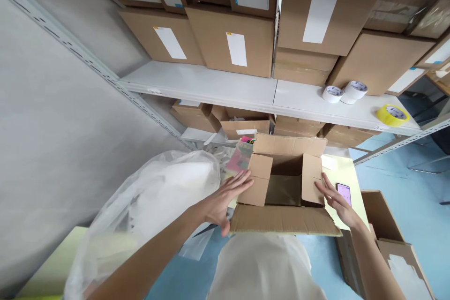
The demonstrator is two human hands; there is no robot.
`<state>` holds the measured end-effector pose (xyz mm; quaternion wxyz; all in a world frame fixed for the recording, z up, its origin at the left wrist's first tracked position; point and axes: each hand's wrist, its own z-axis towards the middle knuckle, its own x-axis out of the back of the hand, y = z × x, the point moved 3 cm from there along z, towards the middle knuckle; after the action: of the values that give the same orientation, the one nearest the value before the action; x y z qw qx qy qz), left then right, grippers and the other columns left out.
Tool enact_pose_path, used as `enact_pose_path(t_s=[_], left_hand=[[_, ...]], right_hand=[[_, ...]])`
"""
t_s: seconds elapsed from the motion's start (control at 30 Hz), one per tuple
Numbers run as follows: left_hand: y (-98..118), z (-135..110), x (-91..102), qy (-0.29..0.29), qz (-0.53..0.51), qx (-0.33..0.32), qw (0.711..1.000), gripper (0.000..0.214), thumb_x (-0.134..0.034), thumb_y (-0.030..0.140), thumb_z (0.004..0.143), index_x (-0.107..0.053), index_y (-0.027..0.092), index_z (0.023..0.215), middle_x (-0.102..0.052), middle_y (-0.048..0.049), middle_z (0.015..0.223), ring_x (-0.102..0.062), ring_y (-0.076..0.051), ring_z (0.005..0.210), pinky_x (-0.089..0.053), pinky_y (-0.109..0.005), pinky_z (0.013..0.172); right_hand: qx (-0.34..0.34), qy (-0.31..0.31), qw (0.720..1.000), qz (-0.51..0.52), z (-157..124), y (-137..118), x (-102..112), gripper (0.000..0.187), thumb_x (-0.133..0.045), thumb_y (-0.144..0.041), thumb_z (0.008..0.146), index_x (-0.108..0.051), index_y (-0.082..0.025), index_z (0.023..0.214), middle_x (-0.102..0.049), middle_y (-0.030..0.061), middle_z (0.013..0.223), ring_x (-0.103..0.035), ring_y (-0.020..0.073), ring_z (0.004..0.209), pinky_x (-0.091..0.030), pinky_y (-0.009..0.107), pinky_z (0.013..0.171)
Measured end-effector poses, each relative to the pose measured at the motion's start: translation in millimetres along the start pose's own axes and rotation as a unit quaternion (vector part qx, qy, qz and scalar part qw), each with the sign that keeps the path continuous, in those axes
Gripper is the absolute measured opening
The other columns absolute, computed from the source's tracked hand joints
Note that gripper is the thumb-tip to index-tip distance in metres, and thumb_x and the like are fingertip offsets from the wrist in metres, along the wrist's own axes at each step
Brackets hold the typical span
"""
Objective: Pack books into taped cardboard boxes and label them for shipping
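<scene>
An open cardboard box [281,218] stands on a pale yellow table [342,168] in front of me, all flaps folded outward. My left hand [225,199] lies flat against the box's left side flap, fingers spread. My right hand [335,199] rests with stretched fingers on the right side flap. The inside of the box looks dark and I cannot make out anything in it. Neither hand holds anything.
A phone [344,193] lies on the table right of the box. A colourful packet [241,155] sits behind the left flap. A big clear plastic bag [147,211] fills the left. Shelves hold labelled cartons [232,40] and tape rolls [346,91]. Another open carton [386,239] stands on the floor at right.
</scene>
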<state>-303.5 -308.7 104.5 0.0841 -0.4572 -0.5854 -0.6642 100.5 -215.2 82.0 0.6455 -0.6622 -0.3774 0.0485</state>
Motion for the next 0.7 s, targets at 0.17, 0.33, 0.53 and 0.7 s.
enact_pose_path(t_s=[0.17,0.33,0.53,0.7], left_hand=[[-5.3,-4.3,-0.6,-0.007,0.048,-0.024,0.999,0.142,-0.066,0.091,0.038,-0.024,0.023,0.156,-0.017,-0.0205,0.162,-0.018,-0.047,0.146,-0.018,-0.059,0.116],[-26.4,0.2,-12.2,0.035,0.087,-0.028,0.995,0.117,-0.067,0.085,0.051,-0.038,0.029,0.15,-0.032,-0.016,0.158,-0.033,-0.044,0.141,-0.022,-0.057,0.115],[-26.4,11.9,-32.7,0.208,0.009,-0.007,0.978,0.063,-0.045,0.059,0.09,-0.052,0.018,0.138,-0.051,-0.0186,0.142,-0.049,-0.035,0.129,-0.039,-0.049,0.107],[-17.8,14.9,-40.5,0.391,-0.058,0.074,0.915,0.05,-0.052,0.037,0.091,-0.042,0.021,0.137,-0.052,-0.0162,0.132,-0.058,-0.027,0.116,-0.049,-0.044,0.097]], right_hand=[[0.001,0.009,1.0,0.021,6.8,8.1,-9.1,0.05,-0.055,-0.04,0.087,-0.056,-0.036,0.137,-0.012,-0.0038,0.164,-0.01,0.0263,0.151,-0.032,0.046,0.115],[0.02,-0.018,1.0,-0.011,6.2,1.0,-2.9,0.06,-0.061,-0.026,0.079,-0.056,-0.03,0.138,-0.012,0.0026,0.165,-0.01,0.0265,0.15,-0.03,0.046,0.116],[0.042,-0.035,0.998,-0.028,-2.1,-14.6,-4.7,0.036,-0.063,-0.042,0.084,-0.07,-0.022,0.113,-0.017,0.0101,0.164,-0.018,0.0329,0.149,-0.042,0.046,0.109],[0.013,0.127,0.992,0.02,7.4,4.3,-6.1,0.052,-0.062,-0.055,0.085,-0.059,-0.027,0.128,-0.032,0.0152,0.159,-0.047,0.0342,0.136,-0.048,0.049,0.104]])
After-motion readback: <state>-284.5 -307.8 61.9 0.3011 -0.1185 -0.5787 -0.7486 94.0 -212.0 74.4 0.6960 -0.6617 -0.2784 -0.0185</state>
